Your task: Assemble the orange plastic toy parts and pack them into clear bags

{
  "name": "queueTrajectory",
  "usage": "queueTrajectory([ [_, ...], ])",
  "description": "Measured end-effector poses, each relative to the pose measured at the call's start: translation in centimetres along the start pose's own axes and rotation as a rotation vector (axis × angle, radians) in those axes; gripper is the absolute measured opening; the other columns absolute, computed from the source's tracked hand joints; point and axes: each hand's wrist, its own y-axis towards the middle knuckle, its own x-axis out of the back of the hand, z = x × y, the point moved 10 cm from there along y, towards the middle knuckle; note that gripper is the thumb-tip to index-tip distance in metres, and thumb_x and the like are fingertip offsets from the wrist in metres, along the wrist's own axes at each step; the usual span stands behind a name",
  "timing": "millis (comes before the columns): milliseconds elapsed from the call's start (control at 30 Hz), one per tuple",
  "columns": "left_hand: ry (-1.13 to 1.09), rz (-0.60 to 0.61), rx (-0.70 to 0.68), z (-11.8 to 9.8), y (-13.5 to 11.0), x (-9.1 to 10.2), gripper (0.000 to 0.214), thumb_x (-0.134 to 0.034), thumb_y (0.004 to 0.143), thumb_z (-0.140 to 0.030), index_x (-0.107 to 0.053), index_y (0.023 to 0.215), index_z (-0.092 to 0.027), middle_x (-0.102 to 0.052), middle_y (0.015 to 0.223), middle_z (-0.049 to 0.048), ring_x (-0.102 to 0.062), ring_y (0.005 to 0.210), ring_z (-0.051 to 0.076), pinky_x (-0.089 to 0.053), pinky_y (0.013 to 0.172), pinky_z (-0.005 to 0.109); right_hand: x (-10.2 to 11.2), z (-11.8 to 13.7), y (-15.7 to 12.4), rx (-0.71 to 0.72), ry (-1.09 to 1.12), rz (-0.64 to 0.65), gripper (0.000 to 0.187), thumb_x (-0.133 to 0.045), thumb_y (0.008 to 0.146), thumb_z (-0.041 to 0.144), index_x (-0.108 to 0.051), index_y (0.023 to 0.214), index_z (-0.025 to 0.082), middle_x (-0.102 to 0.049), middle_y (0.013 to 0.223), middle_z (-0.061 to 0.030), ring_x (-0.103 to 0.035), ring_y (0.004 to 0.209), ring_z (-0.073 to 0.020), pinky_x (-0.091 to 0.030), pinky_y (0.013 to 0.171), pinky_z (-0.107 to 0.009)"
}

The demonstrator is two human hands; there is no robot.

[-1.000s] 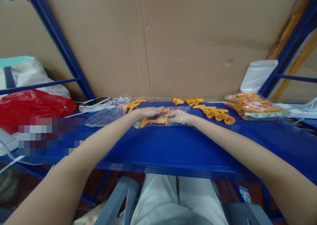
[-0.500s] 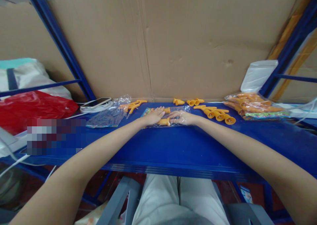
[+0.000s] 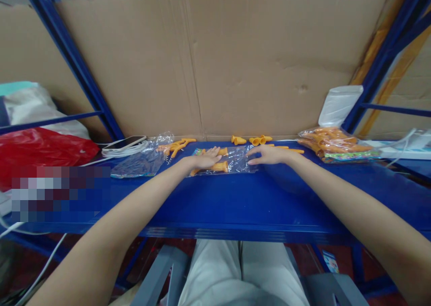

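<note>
On the blue table (image 3: 215,207) lies a clear plastic bag (image 3: 242,159) with orange plastic pieces (image 3: 220,166) inside, each flared at one end. My left hand (image 3: 206,159) rests flat over the bag's left part, fingers stretched out on the pieces. At the bag's right end hovers my right hand (image 3: 267,155), fingers apart, thumb close to the film; whether it touches is hard to tell. Behind my right hand, more long orange pieces (image 3: 298,151) are mostly hidden. Small orange cone-shaped pieces (image 3: 259,140) lie along the back. Left of the bag are branched orange pieces (image 3: 180,145) with a metal coil.
A flat clear bag (image 3: 139,164) lies at left near a phone (image 3: 131,142) and coiled white cable (image 3: 123,150). Beyond sits a red plastic bag (image 3: 43,153). At right is a filled bag of orange pieces (image 3: 332,141). A cardboard sheet (image 3: 242,63) stands behind.
My right hand has moved right, off the orange pieces to the bag's right end, and now covers the row of orange pieces there. My left hand stays on the bag. The view has shifted slightly.
</note>
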Motion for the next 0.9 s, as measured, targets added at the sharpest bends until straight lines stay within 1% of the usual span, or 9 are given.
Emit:
queueTrajectory([
  [67,-0.012,0.013,-0.001,0.3,0.2,0.2,0.069,-0.018,0.085,-0.049,-0.007,0.142,-0.012,-0.005,0.148,0.0092,-0.005,0.136,0.020,-0.011,0.108,0.035,2.5,-2.3,-1.2,-0.132,-0.131,-0.110,0.025,-0.057,0.076,0.033,-0.068,0.093,0.019,-0.067,0.100,-0.0085,-0.061,0.093,-0.0245,-0.045,0.084,-0.036],
  [133,-0.019,0.023,0.001,0.7,0.3,0.6,0.071,-0.024,0.082,-0.052,-0.009,0.142,-0.016,-0.010,0.148,0.0086,-0.012,0.136,0.022,-0.016,0.107,0.037,4.5,-4.4,-2.7,-0.281,-0.271,-0.197,0.020,-0.056,0.076,0.032,-0.068,0.084,0.018,-0.068,0.089,-0.0111,-0.062,0.085,-0.0262,-0.046,0.077,-0.038],
  [200,-0.027,0.039,-0.010,0.7,0.6,1.0,0.070,-0.027,0.080,-0.053,-0.013,0.141,-0.022,-0.015,0.148,0.0067,-0.019,0.134,0.023,-0.020,0.105,0.039,5.0,-6.0,-3.8,-0.388,-0.332,-0.179,0.019,-0.059,0.073,0.034,-0.067,0.078,0.018,-0.067,0.080,-0.0115,-0.062,0.078,-0.0269,-0.047,0.072,-0.039],
  [267,-0.045,0.054,-0.032,0.4,0.7,1.2,0.065,-0.027,0.081,-0.050,-0.019,0.140,-0.023,-0.022,0.146,0.0062,-0.027,0.131,0.021,-0.023,0.104,0.036,4.4,-6.9,-4.3,-0.440,-0.316,-0.113,0.020,-0.062,0.070,0.036,-0.065,0.078,0.018,-0.067,0.075,-0.0109,-0.063,0.073,-0.0267,-0.047,0.068,-0.038],
  [367,-0.053,0.037,-0.022,0.0,0.8,1.5,0.059,-0.021,0.084,-0.045,-0.028,0.136,-0.019,-0.031,0.143,0.0078,-0.034,0.127,0.020,-0.026,0.102,0.033,3.5,-7.1,-4.2,-0.443,-0.289,-0.070,0.023,-0.064,0.067,0.036,-0.064,0.080,0.018,-0.067,0.079,-0.0117,-0.063,0.074,-0.0274,-0.047,0.068,-0.038],
  [433,-0.033,-0.013,0.003,-0.2,0.6,1.6,0.058,-0.019,0.085,-0.045,-0.031,0.134,-0.018,-0.031,0.143,0.0083,-0.033,0.128,0.021,-0.025,0.103,0.034,3.2,-7.1,-3.9,-0.423,-0.299,-0.075,0.027,-0.064,0.067,0.038,-0.064,0.085,0.017,-0.066,0.087,-0.0136,-0.062,0.080,-0.0296,-0.047,0.072,-0.040],
  [567,-0.023,-0.113,0.001,-0.8,-0.1,1.6,0.059,-0.014,0.086,-0.043,-0.026,0.136,-0.014,-0.025,0.145,0.0091,-0.025,0.132,0.020,-0.019,0.105,0.033,2.8,-7.0,-3.6,-0.362,-0.250,-0.069,0.036,-0.066,0.063,0.039,-0.063,0.094,0.019,-0.065,0.096,-0.0128,-0.061,0.087,-0.0307,-0.046,0.077,-0.043],
  [700,-0.017,-0.134,-0.007,-0.7,-0.4,1.3,0.060,-0.013,0.086,-0.044,-0.023,0.136,-0.013,-0.023,0.145,0.0093,-0.022,0.133,0.018,-0.017,0.106,0.031,2.8,-6.4,-3.8,-0.302,-0.184,-0.050,0.039,-0.068,0.061,0.030,-0.064,0.099,0.021,-0.065,0.099,-0.0092,-0.061,0.090,-0.0272,-0.046,0.080,-0.039],
  [900,-0.024,-0.130,-0.071,-0.9,-0.4,1.3,0.059,-0.015,0.086,-0.044,-0.028,0.134,-0.012,-0.030,0.143,0.0097,-0.029,0.130,0.018,-0.018,0.105,0.029,1.7,-6.5,-4.3,-0.343,-0.092,0.096,0.050,-0.062,0.060,0.022,-0.061,0.110,0.024,-0.066,0.098,-0.0046,-0.063,0.081,-0.0220,-0.050,0.068,-0.030],
])
